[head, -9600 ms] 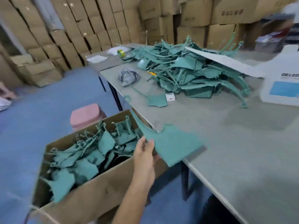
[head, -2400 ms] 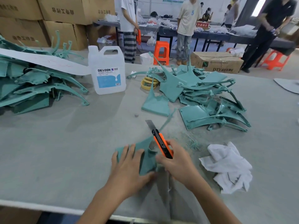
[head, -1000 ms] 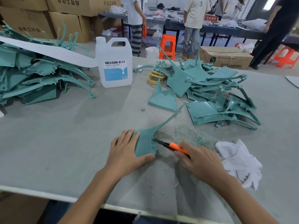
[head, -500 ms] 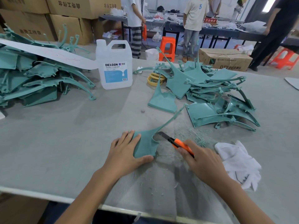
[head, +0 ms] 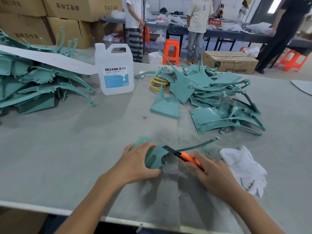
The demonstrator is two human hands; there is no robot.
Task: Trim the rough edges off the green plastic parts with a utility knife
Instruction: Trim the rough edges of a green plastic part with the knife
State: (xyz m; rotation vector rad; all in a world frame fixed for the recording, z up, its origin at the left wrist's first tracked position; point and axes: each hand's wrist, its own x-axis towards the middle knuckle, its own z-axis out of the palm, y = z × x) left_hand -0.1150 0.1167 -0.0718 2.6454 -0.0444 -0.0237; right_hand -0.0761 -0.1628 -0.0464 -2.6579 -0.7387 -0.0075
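Lying on the table's (head: 67, 149) near side, the green plastic part (head: 155, 157) is gripped by the left hand (head: 136, 163); the utility knife (head: 184, 157), clasped by the right hand (head: 214, 176), is set against it.

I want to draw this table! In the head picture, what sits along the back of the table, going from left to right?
A big pile of green parts → white jug → yellow rings → second pile of green parts.
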